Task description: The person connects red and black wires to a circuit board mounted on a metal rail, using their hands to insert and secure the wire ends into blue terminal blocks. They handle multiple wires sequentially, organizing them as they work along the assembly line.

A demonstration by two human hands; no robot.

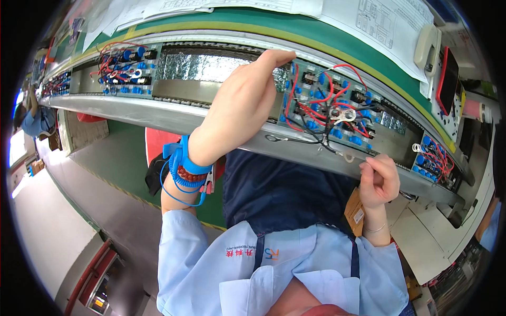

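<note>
A green circuit board (pixel 337 102) with blue and black components lies on the conveyor in front of me. Red and black wires with ring terminals (pixel 343 115) cross it, and several black leads hang over the near rail. My left hand (pixel 240 108) reaches across the conveyor at the board's left edge, index finger stretched toward its far corner; the other fingers are mostly hidden. A blue coiled-cord wrist strap (pixel 190 171) circles that wrist. Just off the near rail, my right hand (pixel 380 179) is closed, fingertips beside a dangling ring terminal (pixel 348 157). Whatever those fingers hold cannot be made out.
More wired boards sit on the conveyor, one to the left (pixel 129 71) and one to the right (pixel 433 160). Metal rails (pixel 182 108) border it. Beyond are paper drawings (pixel 377 26), a telephone handset (pixel 426 45) and a red-edged phone-like device (pixel 448 81). Another person (pixel 39 118) is far left.
</note>
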